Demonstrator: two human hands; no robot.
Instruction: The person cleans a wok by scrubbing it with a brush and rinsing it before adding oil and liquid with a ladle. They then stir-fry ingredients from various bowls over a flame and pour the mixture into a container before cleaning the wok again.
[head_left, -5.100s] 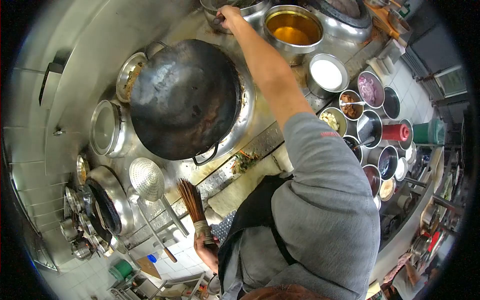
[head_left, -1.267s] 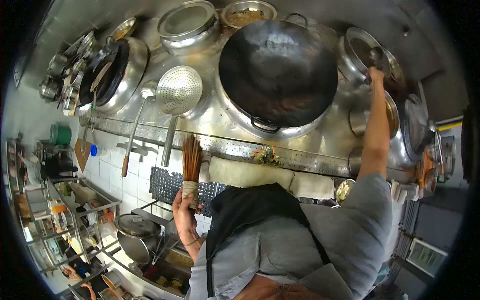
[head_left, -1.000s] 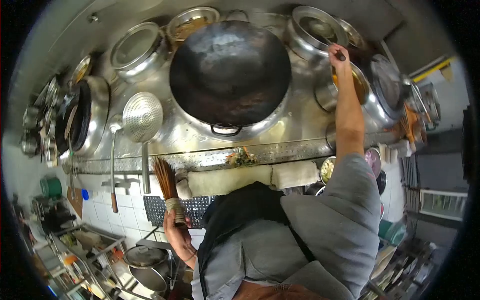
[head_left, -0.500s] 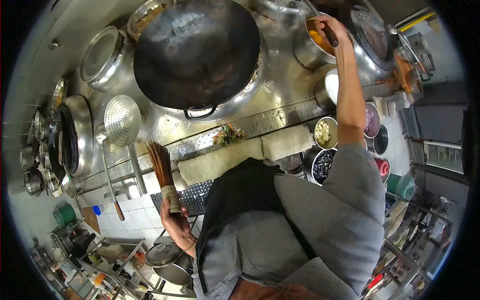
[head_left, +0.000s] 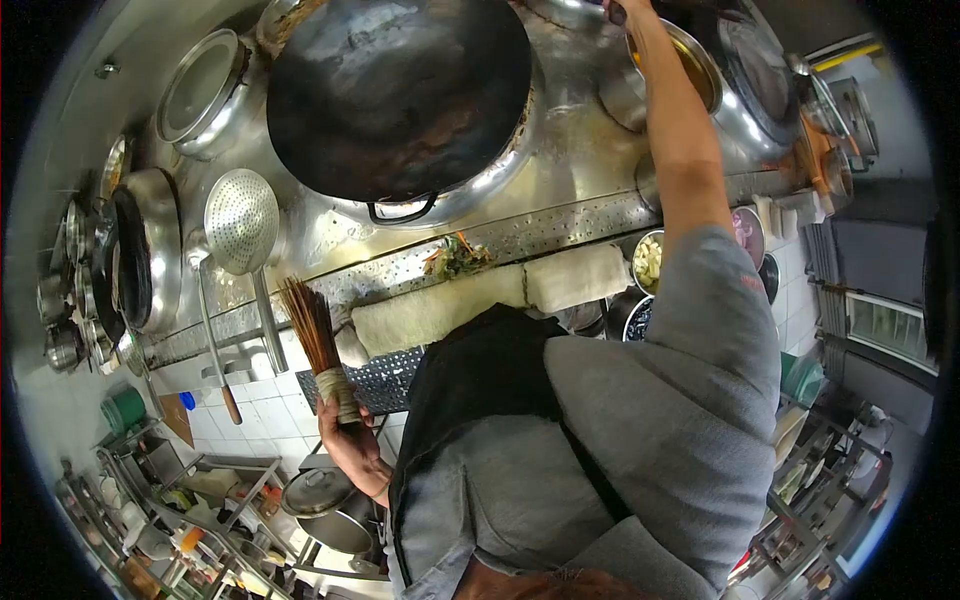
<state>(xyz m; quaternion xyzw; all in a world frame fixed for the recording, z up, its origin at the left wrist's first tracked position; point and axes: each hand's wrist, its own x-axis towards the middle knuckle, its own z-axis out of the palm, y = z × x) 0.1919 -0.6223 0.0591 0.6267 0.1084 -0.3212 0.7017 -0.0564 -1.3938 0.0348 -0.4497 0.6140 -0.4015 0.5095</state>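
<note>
My left hand (head_left: 350,440) is wrapped round the bound base of a bamboo wok brush (head_left: 315,345), its bristles pointing up over the stove's front edge. At the top edge my right hand (head_left: 634,8), partly cut off, grips a dark-handled metal utensil (head_left: 617,14) whose head is out of view. Below that hand stands a metal pot (head_left: 622,95), half hidden by my forearm. A big black wok (head_left: 400,100) sits on the burner between my arms. Vegetable scraps (head_left: 458,256) lie on the perforated strip (head_left: 540,226) before it.
A perforated skimmer (head_left: 242,222) and another long-handled tool (head_left: 218,345) lie left of the wok. Folded cloths (head_left: 440,312) line the stove's front edge. Bowls of ingredients, one with pale pieces (head_left: 648,262), stand at right. Lidded pots (head_left: 200,90) sit at back left.
My right hand has moved up and left, away from over the pot, carrying the dark-handled utensil. My left hand keeps the brush in nearly the same place. The view has shifted slightly.
</note>
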